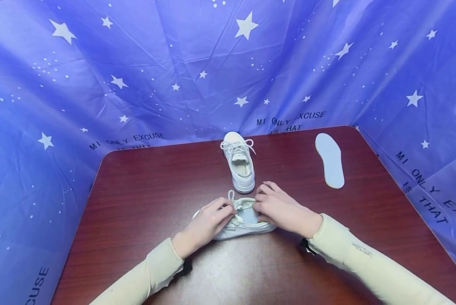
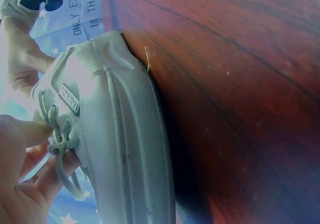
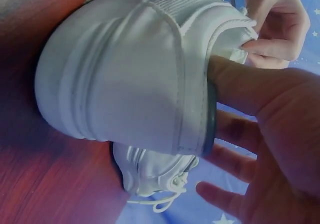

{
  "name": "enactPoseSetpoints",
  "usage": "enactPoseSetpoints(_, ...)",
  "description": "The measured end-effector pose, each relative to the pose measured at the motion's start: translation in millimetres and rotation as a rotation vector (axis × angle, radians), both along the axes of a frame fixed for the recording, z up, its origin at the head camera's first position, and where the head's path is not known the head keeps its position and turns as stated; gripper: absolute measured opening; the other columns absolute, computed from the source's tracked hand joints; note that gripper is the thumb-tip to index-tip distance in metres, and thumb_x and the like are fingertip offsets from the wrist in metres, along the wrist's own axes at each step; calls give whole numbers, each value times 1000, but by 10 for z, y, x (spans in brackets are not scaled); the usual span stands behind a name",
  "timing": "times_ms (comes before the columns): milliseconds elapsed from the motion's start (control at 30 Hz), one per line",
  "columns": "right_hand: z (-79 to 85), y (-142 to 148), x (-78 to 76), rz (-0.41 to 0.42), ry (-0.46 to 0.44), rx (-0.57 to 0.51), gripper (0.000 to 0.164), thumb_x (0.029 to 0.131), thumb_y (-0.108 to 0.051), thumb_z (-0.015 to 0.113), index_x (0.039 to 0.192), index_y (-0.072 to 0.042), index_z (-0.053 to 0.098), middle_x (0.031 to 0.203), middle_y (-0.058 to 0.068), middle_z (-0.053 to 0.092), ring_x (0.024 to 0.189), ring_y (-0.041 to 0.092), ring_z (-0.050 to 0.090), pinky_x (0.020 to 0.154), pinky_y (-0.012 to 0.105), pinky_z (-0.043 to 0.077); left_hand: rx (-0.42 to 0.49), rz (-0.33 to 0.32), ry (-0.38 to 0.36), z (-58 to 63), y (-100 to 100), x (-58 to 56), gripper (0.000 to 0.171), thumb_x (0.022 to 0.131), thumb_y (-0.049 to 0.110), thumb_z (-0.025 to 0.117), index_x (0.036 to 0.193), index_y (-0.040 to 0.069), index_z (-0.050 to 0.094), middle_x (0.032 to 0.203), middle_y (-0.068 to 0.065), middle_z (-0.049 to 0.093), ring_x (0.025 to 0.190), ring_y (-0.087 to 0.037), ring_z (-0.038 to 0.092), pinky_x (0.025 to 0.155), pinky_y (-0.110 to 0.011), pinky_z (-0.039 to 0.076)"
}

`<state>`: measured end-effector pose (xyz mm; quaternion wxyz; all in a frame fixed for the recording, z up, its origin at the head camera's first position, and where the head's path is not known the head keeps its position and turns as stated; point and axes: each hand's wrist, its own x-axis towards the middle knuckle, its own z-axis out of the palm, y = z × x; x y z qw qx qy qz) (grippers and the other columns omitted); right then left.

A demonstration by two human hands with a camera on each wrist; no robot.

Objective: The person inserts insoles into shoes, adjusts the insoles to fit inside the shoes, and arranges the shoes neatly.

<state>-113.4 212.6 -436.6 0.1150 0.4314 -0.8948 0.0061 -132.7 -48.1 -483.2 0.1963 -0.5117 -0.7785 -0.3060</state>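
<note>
A white lace-up sneaker lies sideways across the table in front of me, sole down, toe to the left. At the top of its laces, my left hand pinches the tongue between thumb and fingers. A pale bluish insole shows inside the shoe opening. My right hand is at the heel end, its thumb and index finger reaching into the opening and holding the insole's heel end; the fingertips are hidden by the collar. The other right fingers sit beyond the far rim.
A second white sneaker, with tied laces, stands just behind the first, toe toward the back. Another white insole lies flat at the back right of the dark red table. A blue star-patterned curtain hangs around the table.
</note>
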Motion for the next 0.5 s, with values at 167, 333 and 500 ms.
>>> enactPoseSetpoints(167, 15, -21, 1, -17, -39, 7, 24, 66, -21, 94, 71, -19, 71, 76, -7, 64, 103, 25, 62, 105, 57, 45, -4, -2, 23, -14, 0, -10, 3, 98, 9, 69, 101, 10, 70, 105, -1, 65, 96, -14, 68, 89, -25, 57)
enactPoseSetpoints(333, 30, -73, -5, -41, -30, 48, 23, 67, -13, 91, 63, -19, 69, 68, -7, 63, 108, 26, 63, 107, 59, 44, -4, 3, 22, -4, -10, -11, 5, 96, 8, 71, 101, 10, 70, 106, -1, 65, 97, -14, 68, 88, -26, 57)
enactPoseSetpoints(500, 26, -152, 9, -77, 67, 152, 20, 69, -10, 85, 61, -20, 70, 70, -6, 65, 101, 24, 61, 106, 56, 45, -4, 0, 25, -10, -10, -4, 8, 94, 7, 73, 101, 10, 70, 106, -2, 65, 96, -15, 68, 88, -26, 57)
